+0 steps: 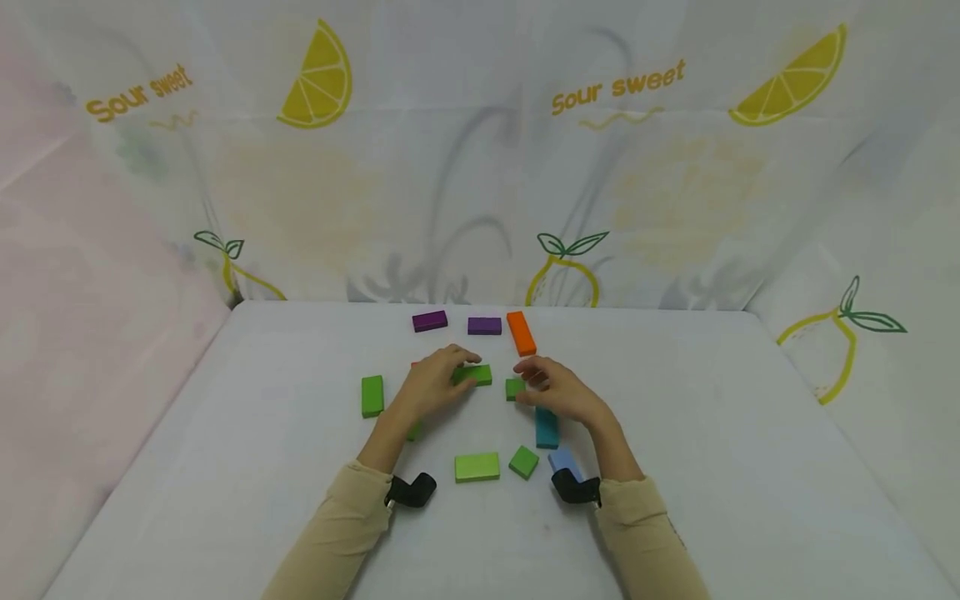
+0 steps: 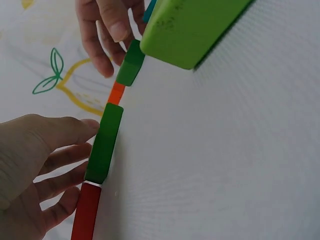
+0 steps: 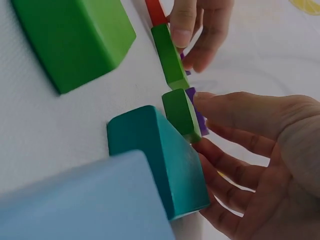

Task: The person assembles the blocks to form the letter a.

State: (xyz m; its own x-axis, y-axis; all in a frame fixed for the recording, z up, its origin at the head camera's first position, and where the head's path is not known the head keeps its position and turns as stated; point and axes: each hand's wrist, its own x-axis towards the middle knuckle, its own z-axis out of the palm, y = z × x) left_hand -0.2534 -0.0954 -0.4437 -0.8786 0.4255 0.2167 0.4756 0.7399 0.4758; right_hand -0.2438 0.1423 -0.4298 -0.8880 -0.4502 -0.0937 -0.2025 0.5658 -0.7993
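In the head view my left hand is at a green rectangular block, its thumb on the near side and fingers beyond. The left wrist view shows that thumb close to the green block's upper end; contact is unclear. A red block lies in line with it, mostly hidden from the head view. Beside a smaller green block is my right hand, thumb and fingers apart and loosely bent. Just below that hand lies a teal block; the right wrist view shows fingers behind it.
Two purple blocks and an orange block lie at the back. A green block is at left, another partly under the left forearm. Nearer are a light green block, a green cube and a pale blue block.
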